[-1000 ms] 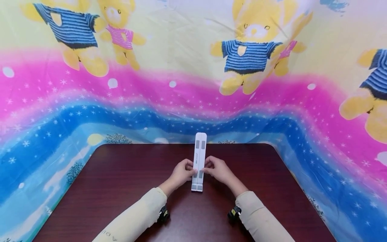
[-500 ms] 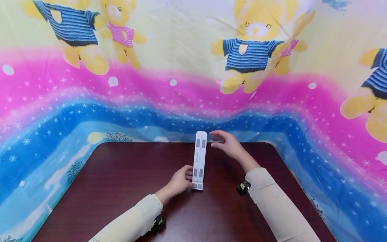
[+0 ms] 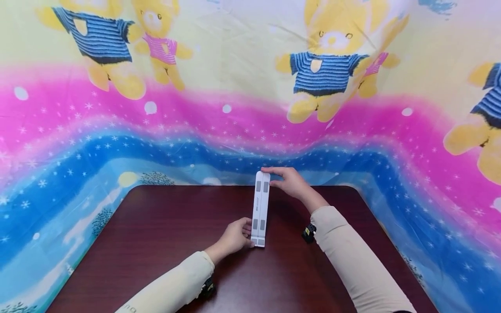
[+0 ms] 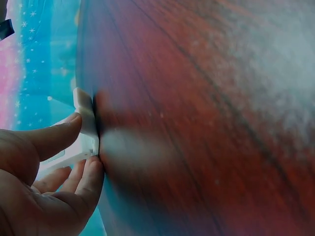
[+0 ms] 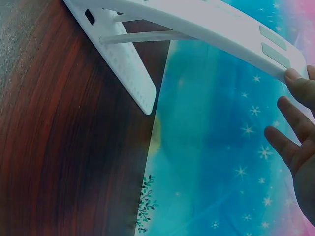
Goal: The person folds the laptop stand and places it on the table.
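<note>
A white folding laptop stand [image 3: 259,208] with grey pads rises from the middle of the table, its long arm raised. In the right wrist view, a strut joins that arm to the flat base [image 5: 125,69]. My left hand [image 3: 234,237] pinches the low front end from the left. Its thumb [image 4: 59,133] lies against the white lip in the left wrist view, with the other fingers below. At the top end, my right hand [image 3: 291,181] grips the arm between thumb [image 5: 301,88] and index finger. Its remaining fingers are spread apart from the stand.
The dark red-brown table [image 3: 176,213] has rounded far corners. Directly behind it hangs a cloth [image 3: 219,130] printed with bears and snowflakes. A small black device [image 3: 309,233] sits at the right wrist, and another [image 3: 208,287] at the left.
My right hand has let go of the stand's lower part, risen and taken hold of its top end. My left hand has slid down to the low front end.
</note>
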Tool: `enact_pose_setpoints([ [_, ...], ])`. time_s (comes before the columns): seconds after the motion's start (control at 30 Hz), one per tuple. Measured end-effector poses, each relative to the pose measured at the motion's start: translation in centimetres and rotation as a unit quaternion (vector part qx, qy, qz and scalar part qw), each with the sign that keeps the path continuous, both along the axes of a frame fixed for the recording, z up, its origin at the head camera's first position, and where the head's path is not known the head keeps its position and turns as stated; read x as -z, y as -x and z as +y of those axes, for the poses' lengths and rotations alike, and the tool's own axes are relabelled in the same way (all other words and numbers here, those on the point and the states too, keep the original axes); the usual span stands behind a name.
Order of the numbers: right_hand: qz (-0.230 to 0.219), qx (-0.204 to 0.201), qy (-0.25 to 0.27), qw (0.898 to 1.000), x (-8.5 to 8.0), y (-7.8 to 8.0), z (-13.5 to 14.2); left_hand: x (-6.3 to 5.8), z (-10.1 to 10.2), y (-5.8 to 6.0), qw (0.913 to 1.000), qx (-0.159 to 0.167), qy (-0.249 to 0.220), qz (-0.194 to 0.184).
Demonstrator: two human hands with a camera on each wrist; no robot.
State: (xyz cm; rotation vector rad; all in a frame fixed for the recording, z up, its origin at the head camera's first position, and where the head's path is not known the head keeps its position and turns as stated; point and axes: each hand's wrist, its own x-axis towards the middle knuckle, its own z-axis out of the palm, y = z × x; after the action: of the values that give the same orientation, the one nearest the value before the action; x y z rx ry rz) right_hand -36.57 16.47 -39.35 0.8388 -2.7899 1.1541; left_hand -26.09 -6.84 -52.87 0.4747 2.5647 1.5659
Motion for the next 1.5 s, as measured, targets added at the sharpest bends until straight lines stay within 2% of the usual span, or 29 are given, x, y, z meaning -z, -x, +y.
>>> enact_pose_setpoints([
  [0.2,0.019,0.01,-0.021,1.0,-0.2,0.0,0.3,-0.1,0.0,0.3,0.9993,0.021,0.031,0.003],
  [0.4,0.037,0.039,-0.052,0.997,-0.6,-0.5,1.2,-0.6,-0.6,1.0,0.9938,0.081,0.075,0.018],
  [0.57,0.048,0.058,-0.079,0.994,-0.8,-1.3,2.0,-1.0,-1.6,1.6,0.9887,0.118,0.092,-0.006],
  [0.67,0.065,0.046,-0.101,0.992,-1.0,-1.5,2.2,-1.0,-1.9,1.5,0.9907,0.107,0.079,-0.028],
  [0.77,0.081,0.01,-0.109,0.991,-1.3,-1.4,2.2,-0.9,-1.7,1.1,0.9944,0.083,0.057,-0.032],
  [0.87,0.076,-0.02,-0.106,0.991,-1.6,-1.1,2.3,-0.8,-1.1,0.7,0.9964,0.064,0.052,-0.018],
  [1.0,0.052,-0.024,-0.112,0.992,-1.6,-1.0,2.7,-0.7,-0.4,0.4,0.9959,0.056,0.07,0.008],
  [1.17,0.035,-0.011,-0.118,0.992,-1.9,-1.3,3.1,-0.6,-0.6,0.9,0.9944,0.07,0.078,0.008],
  [1.37,0.027,0.023,-0.108,0.994,-2.1,-2.1,4.0,-0.8,-1.1,2.0,0.9888,0.119,0.09,-0.006],
  [1.5,0.021,0.03,-0.108,0.993,-2.1,-2.5,4.5,-1.1,-1.1,2.3,0.9885,0.119,0.092,-0.017],
])
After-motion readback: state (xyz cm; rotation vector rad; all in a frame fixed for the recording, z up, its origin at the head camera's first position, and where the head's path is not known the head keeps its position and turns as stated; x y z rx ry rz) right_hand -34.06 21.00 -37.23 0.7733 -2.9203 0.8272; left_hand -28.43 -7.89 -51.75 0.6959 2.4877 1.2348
